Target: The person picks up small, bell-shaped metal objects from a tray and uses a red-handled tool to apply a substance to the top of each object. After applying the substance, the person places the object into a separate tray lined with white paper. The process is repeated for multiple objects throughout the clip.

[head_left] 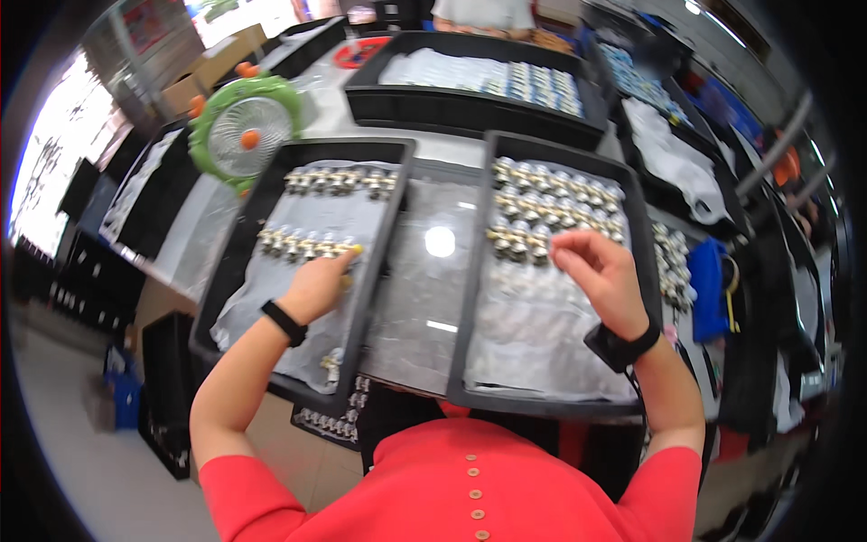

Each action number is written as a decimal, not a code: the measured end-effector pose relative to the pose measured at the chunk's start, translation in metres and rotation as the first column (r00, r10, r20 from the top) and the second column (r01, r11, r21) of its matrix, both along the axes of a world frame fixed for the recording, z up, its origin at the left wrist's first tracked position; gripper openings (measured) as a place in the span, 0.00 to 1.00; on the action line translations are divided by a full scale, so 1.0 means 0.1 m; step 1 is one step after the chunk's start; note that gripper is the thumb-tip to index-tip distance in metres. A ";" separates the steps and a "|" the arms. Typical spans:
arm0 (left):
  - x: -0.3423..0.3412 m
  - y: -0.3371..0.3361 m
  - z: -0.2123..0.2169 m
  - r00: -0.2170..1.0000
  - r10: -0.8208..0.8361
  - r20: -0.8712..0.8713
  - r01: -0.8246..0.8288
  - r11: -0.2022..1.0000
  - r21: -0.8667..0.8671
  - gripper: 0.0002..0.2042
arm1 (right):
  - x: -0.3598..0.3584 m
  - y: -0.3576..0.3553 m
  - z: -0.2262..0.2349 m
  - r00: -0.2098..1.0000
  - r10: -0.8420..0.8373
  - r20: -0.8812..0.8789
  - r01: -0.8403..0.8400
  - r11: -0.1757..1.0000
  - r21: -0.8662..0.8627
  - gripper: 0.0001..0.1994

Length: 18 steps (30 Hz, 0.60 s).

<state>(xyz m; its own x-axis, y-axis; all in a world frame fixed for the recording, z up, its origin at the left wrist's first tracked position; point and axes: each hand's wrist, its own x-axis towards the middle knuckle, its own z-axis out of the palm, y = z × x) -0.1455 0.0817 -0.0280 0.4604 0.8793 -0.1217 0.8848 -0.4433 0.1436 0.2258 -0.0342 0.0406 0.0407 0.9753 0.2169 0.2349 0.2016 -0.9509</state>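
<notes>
Two black trays lined with pale sheets lie before me, the left tray [377,237] and the right tray [471,298]. Each carries rows of small silver and brass-coloured metal fittings. Over the left tray, my left hand [316,287] reaches to the right end of the nearer fitting row [302,246], its index finger and thumb apart with yellow at the tips. My right hand [603,275] is beside the end of the nearest fitting row [519,244] in the right tray. Its fingertips are drawn together, and whatever they hold is hidden. One loose fitting [332,364] lies near the left tray's front.
A green fan [248,131] stands behind the left tray. Farther back, a large black tray [470,110] holds more parts, with a red basket [359,52] beside it. More trays line the right side, near a blue container [709,289]. Another person [483,14] is across the table.
</notes>
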 end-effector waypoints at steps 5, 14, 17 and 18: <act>0.06 -0.15 0.45 0.899 -0.052 0.435 0.053 0.999 0.010 0.22 | 0.37 -0.02 0.22 0.902 0.031 0.430 -0.026 1.000 -0.017 0.07; 1.02 -0.94 1.00 0.409 0.476 0.779 0.460 0.630 -0.626 0.13 | 1.03 -0.25 -0.27 -0.036 0.251 0.967 0.159 0.957 -0.242 0.11; 1.21 -1.04 0.89 0.420 0.491 0.763 0.593 0.488 -0.641 0.11 | 1.09 -0.23 -0.45 -0.168 0.228 0.959 0.142 0.968 -0.205 0.14; 1.25 -1.07 0.85 0.442 0.507 0.740 0.579 0.469 -0.667 0.11 | 1.10 -0.23 -0.45 -0.180 0.224 0.958 0.129 0.971 -0.203 0.15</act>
